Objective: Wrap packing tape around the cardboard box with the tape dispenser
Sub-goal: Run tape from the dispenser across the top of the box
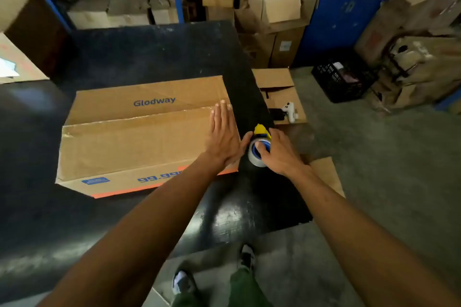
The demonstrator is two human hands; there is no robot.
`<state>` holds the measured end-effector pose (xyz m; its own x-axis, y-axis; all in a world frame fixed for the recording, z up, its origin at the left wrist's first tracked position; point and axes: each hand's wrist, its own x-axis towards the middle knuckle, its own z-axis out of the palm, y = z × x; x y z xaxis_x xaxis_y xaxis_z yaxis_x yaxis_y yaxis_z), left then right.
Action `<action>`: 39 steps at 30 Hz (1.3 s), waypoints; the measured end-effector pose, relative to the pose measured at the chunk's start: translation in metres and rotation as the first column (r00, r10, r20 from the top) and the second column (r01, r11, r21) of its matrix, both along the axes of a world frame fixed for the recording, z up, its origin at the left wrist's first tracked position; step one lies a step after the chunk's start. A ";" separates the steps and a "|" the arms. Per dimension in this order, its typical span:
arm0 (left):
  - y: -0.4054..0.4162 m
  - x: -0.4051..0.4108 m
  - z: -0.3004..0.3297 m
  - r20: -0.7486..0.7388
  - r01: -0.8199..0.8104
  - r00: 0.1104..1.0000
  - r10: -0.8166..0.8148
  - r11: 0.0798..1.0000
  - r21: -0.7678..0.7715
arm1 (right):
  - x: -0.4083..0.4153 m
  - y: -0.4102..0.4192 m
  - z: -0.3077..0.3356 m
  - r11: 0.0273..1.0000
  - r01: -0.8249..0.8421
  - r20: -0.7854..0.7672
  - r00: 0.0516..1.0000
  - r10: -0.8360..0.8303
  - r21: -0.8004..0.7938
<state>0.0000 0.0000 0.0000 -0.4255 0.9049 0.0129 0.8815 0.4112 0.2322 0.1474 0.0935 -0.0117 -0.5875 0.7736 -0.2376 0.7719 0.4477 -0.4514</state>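
Reading "Glodway" in blue, the cardboard box (139, 137) lay closed on the black desk (154, 55) — left hand (223, 137) spread flat on its right end, right hand (277, 154) gripping the yellow-and-blue tape dispenser (259, 147) just beside it.

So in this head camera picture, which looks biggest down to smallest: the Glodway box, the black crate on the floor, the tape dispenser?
1. Glodway box, by far the largest.
2. Black crate, though it sits farther away, so it looks smaller than it is.
3. Tape dispenser, smallest, partly covered by the right hand.
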 end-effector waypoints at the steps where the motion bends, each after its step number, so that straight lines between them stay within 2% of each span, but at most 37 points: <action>1: 0.005 0.002 -0.005 -0.002 -0.043 0.999 0.043 0.999 0.004 | -0.001 0.005 -0.005 1.000 -0.004 0.009 1.000 0.004 0.017; 5: 0.011 0.008 -0.028 0.005 -0.160 0.987 0.161 0.987 -0.023 | -0.004 0.026 -0.036 0.999 0.032 0.060 0.998 -0.033 0.012; 13: 0.019 0.007 -0.039 -0.081 -0.182 0.981 0.177 0.982 -0.057 | -0.026 0.054 -0.073 0.991 0.078 0.106 0.992 -0.067 -0.107; 18: 0.017 0.009 -0.035 -0.128 -0.202 0.973 0.189 0.974 -0.097 | -0.025 0.063 -0.089 0.948 0.273 0.053 0.962 -0.268 -0.163; 20: 0.017 0.009 -0.032 -0.134 -0.202 0.973 0.186 0.972 -0.122 | -0.024 0.068 -0.087 0.930 0.300 0.044 0.954 -0.298 -0.213; 22: 0.017 0.009 -0.032 -0.134 -0.199 0.975 0.180 0.969 -0.144 | -0.023 0.071 -0.086 0.882 0.325 -0.015 0.936 -0.351 -0.342; 25: 0.015 0.008 -0.032 -0.118 -0.176 0.980 0.161 0.975 -0.134 | -0.022 0.069 -0.073 0.693 0.315 -0.161 0.833 -0.530 -0.648; 28: 0.012 0.006 -0.032 -0.053 -0.150 0.988 0.145 0.982 -0.118 | -0.026 0.069 -0.047 0.510 0.212 -0.240 0.693 -0.680 -0.834; 30: 0.012 0.001 -0.025 0.076 -0.141 0.986 0.149 0.985 -0.095 | -0.031 0.073 -0.027 0.492 0.149 -0.295 0.641 -0.709 -0.858; 31: 0.012 -0.002 -0.019 0.174 -0.141 0.973 0.152 0.987 -0.070 | -0.035 0.075 -0.018 0.518 0.128 -0.333 0.632 -0.700 -0.846; 32: 0.010 -0.005 -0.013 0.306 -0.158 0.939 0.157 0.987 -0.023 | -0.039 0.075 -0.009 0.550 0.107 -0.377 0.618 -0.690 -0.829; 33: 0.008 -0.008 -0.002 0.469 -0.218 0.866 0.173 0.975 0.044 | -0.043 0.075 0.002 0.585 0.078 -0.426 0.609 -0.669 -0.807; 35: 0.004 -0.023 0.012 0.764 -0.401 0.617 0.186 0.910 0.103 | -0.053 0.071 0.024 0.669 0.023 -0.517 0.615 -0.595 -0.743; 36: 0.004 -0.035 0.019 0.862 -0.479 0.469 0.191 0.876 0.066 | -0.059 0.068 0.037 0.713 -0.003 -0.553 0.633 -0.542 -0.701; 37: 0.005 -0.047 0.026 0.927 -0.535 0.326 0.185 0.845 0.020 | -0.065 0.066 0.049 0.749 -0.043 -0.583 0.658 -0.476 -0.661; 39: 0.003 -0.077 0.042 0.984 -0.617 0.102 0.143 0.785 -0.050 | -0.080 0.055 0.075 0.795 -0.171 -0.645 0.693 -0.322 -0.582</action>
